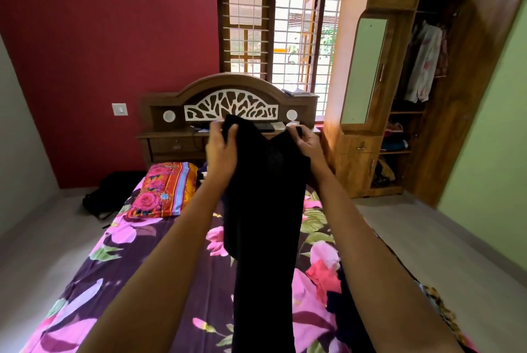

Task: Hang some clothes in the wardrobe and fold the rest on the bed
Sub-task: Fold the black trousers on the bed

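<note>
Both arms reach straight out over the bed [119, 281], raised to about the height of the headboard [231, 104], with a black garment [265, 210] held up between them. The left hand [221, 150] grips one top corner, its fingers curled over the cloth's edge and the back of the hand turned toward the camera. The right hand [306, 143] pinches the other top corner between thumb and curled fingers, wrist bent slightly inward. The top edge of the garment sags in a shallow dip between the two hands, and the rest hangs down in a long dark column in front of the flowered sheet, running out of the bottom of the view. A small heap of clothes [333, 275], pink, white and dark, lies on the bed's right side beside the right forearm. A flowered pillow [162, 190] rests near the headboard on the left. At the right wall the wardrobe [399, 90] stands with its door open and clothes hanging on the rail inside.
</note>
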### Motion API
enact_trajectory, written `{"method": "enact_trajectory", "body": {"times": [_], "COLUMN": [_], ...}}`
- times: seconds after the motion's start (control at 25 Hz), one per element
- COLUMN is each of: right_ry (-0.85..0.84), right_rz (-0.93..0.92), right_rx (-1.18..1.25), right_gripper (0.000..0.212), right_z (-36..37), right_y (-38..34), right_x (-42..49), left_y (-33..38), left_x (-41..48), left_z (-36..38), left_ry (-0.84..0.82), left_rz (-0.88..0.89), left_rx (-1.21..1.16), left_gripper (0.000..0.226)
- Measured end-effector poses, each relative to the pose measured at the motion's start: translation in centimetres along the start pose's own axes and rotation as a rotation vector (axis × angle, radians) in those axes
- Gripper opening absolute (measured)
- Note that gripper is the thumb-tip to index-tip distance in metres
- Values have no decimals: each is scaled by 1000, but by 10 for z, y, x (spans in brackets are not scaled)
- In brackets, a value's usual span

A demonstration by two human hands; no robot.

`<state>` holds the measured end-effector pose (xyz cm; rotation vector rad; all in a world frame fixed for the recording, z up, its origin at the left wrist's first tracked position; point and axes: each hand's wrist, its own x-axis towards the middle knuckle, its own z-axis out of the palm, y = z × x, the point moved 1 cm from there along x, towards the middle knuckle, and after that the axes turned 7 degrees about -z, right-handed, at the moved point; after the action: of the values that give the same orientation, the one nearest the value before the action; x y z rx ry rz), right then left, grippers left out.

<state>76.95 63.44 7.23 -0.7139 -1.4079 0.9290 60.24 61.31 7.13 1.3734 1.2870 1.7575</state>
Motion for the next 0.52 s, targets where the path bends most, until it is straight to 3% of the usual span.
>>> {"method": "enact_trajectory", "body": {"times": [0.04,0.08,0.16,0.2,0.28,0.36,0.4,0.44,0.52], "right_ry": [-2,-51,-267,-289,-65,306,416,441,356], "right_rz": [21,34,182,251,378,435,393,319,209], "right_rx": [-105,-195,-86,23,-19,-356,-474,-534,-566], "right_gripper": [24,25,21,18,18,30,32,29,25], "right_z": [-13,-28,-53,-61,-69,-70,-64,-54,-26], "right_y": [-7,-11,-19,-18,-3,18,23,26,26], "right_x": [-4,-6,-14,-14,-7,2,4,6,5], "left_y": [-5,-9,-9,-10,-21,-34,-33,-28,-23], "left_x": [5,12,18,20,29,29,23,16,8], "left_z": [-14,-27,-47,-53,-59,-59,-54,-46,-24], "left_ry": [70,35,-226,-282,-82,300,390,406,281], "left_rz": [-28,-94,-306,-388,-480,-489,-451,-400,-315], "left_rx": [73,16,-251,-333,-195,82,164,181,164], "left_gripper": [19,15,8,8,20,34,36,36,33]}}
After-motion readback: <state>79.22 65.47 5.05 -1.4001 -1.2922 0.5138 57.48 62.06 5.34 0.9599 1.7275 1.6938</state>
